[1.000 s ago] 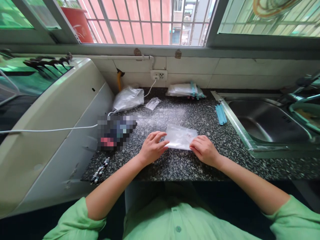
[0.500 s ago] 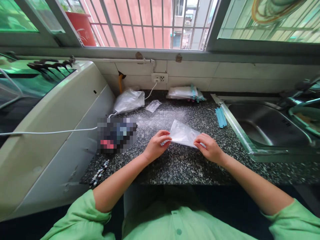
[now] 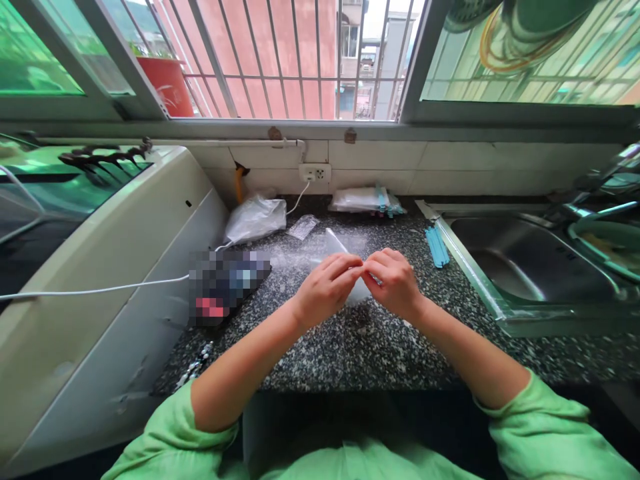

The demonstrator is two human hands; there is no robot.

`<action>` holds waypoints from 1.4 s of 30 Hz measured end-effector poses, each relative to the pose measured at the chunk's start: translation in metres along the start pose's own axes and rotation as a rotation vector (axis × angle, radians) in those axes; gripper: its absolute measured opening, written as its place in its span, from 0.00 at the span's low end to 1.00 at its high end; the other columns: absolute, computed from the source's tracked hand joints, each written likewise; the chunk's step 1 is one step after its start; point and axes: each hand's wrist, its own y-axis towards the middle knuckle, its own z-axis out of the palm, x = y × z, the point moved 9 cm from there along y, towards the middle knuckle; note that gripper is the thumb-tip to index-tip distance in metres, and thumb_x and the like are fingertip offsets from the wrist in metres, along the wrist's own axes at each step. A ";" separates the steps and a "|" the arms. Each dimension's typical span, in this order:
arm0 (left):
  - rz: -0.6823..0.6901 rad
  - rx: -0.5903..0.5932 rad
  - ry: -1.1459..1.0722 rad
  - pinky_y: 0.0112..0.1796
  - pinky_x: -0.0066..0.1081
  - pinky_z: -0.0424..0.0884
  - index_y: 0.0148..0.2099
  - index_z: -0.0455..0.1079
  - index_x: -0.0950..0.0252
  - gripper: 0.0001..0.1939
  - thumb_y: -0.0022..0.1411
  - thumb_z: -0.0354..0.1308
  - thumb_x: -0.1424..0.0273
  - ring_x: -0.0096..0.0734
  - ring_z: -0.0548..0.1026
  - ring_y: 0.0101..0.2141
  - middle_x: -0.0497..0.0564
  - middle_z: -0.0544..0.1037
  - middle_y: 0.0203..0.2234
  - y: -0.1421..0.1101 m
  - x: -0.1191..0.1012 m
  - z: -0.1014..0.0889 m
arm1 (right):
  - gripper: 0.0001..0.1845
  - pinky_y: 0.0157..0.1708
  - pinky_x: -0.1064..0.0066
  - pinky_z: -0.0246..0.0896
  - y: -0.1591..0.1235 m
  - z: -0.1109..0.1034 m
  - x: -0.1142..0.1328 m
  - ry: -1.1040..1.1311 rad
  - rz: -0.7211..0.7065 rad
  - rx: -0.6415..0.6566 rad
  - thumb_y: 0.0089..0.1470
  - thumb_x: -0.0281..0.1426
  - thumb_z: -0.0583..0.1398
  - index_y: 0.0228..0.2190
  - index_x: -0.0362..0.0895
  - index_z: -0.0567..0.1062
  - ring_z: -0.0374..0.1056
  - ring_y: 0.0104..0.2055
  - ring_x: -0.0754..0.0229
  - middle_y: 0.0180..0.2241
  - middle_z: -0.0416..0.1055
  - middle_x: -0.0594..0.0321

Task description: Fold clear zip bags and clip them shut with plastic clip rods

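My left hand (image 3: 327,285) and my right hand (image 3: 394,283) meet above the speckled granite counter (image 3: 345,353), their fingertips pinched together at one edge of a clear plastic bag (image 3: 361,293). Part of the bag hangs below the fingers, and a corner of it sticks up behind my left hand. The rest is covered by my hands. Further back lies a small flat clear packet (image 3: 303,227). Some light blue strips (image 3: 437,247) rest on the counter to the right of my right hand.
A stack of clear bags with blue strips (image 3: 367,201) lies by the wall, and a crumpled white plastic bag (image 3: 257,219) is at the back left. A blurred-out dark object (image 3: 230,287) sits left. The steel sink (image 3: 530,260) is on the right, below the window.
My hands have come together from the two ends of the bag, which was held spread flat. The bag is now bent between them. The view has tilted up slightly.
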 end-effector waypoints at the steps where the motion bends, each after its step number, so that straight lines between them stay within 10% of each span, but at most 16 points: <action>1: -0.014 -0.022 0.011 0.40 0.30 0.70 0.45 0.65 0.65 0.11 0.60 0.49 0.79 0.29 0.71 0.39 0.53 0.73 0.38 0.000 0.001 -0.002 | 0.11 0.33 0.68 0.55 0.000 0.001 -0.003 0.035 0.018 -0.029 0.55 0.28 0.54 0.24 0.43 0.72 0.60 0.30 0.60 0.25 0.70 0.61; 8: -0.267 -0.033 0.139 0.46 0.44 0.66 0.40 0.69 0.62 0.15 0.51 0.62 0.61 0.40 0.68 0.45 0.56 0.71 0.43 -0.011 0.046 -0.011 | 0.06 0.33 0.69 0.58 -0.009 -0.002 -0.026 0.321 0.084 -0.105 0.54 0.27 0.56 0.26 0.44 0.72 0.61 0.31 0.61 0.26 0.68 0.62; 20: -0.594 0.032 -0.634 0.49 0.46 0.65 0.27 0.70 0.65 0.11 0.57 0.57 0.64 0.42 0.67 0.51 0.59 0.67 0.54 -0.036 0.084 0.014 | 0.13 0.29 0.71 0.57 -0.013 0.023 -0.032 0.766 0.226 0.151 0.54 0.35 0.57 0.21 0.43 0.69 0.59 0.28 0.65 0.23 0.63 0.64; 28: -0.666 -0.055 -0.600 0.43 0.37 0.70 0.30 0.71 0.65 0.06 0.56 0.58 0.68 0.35 0.73 0.44 0.58 0.74 0.45 -0.044 0.077 0.015 | 0.21 0.27 0.73 0.57 -0.023 0.033 -0.044 0.857 0.527 0.135 0.47 0.49 0.58 0.30 0.43 0.70 0.59 0.26 0.65 0.24 0.65 0.64; 42: -0.657 -0.064 -0.620 0.43 0.36 0.70 0.29 0.69 0.66 0.06 0.58 0.55 0.72 0.34 0.74 0.44 0.59 0.75 0.45 -0.042 0.057 0.019 | 0.14 0.24 0.73 0.54 -0.023 0.023 -0.042 0.760 0.523 0.043 0.50 0.41 0.59 0.23 0.43 0.70 0.57 0.23 0.67 0.21 0.64 0.66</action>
